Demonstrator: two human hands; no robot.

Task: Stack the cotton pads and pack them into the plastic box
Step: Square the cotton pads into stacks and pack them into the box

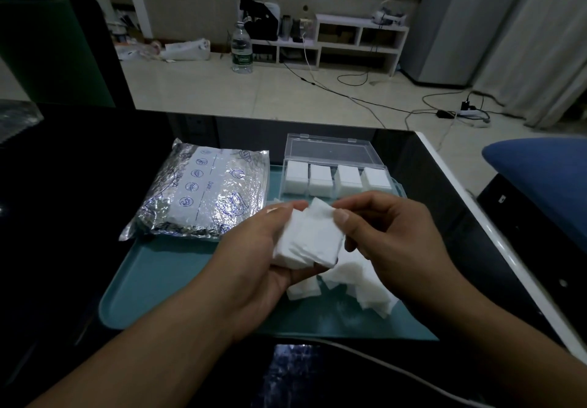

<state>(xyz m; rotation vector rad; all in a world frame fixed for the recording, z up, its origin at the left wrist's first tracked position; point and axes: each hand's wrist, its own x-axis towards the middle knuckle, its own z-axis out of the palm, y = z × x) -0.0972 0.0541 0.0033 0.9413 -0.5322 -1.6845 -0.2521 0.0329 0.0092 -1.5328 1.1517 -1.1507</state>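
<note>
A small stack of white square cotton pads is cupped in my left hand above the teal tray. My right hand pinches the stack's upper right edge between thumb and fingers. Loose cotton pads lie in a heap on the tray under my hands. At the tray's far side the clear plastic box stands with its lid open. Its compartments hold several neat stacks of pads.
A silver foil bag with blue print lies on the tray's left part. The tray sits on a black glossy table with a white right edge. A white cable runs across the near table. A blue seat is at the right.
</note>
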